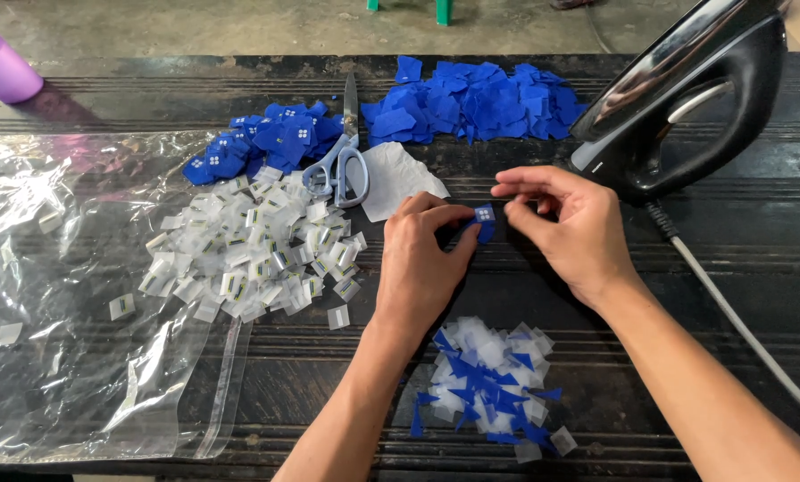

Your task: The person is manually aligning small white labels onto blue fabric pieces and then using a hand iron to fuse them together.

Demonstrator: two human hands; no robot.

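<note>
The iron (686,98) at the far right is cut off by the top edge, and its cord (730,312) runs out of view at the right. A purple cup (3,62) is clipped at the top left corner. The clear plastic bag (70,357) spills past the left edge, and what is printed on the small white tags (257,254) is too small to make out.

Both forearms reach in from below. The left hand (418,268) is curled, thumb and forefinger pinched on a small blue fabric piece (484,221) at the middle of the dark table (329,375). The right hand (565,223) meets it from the right, fingertips closed narrow on the same piece. Scissors (342,165) lie beyond, between two heaps of blue pieces (471,103). Blue and white scraps (489,384) sit between the wrists.
</note>
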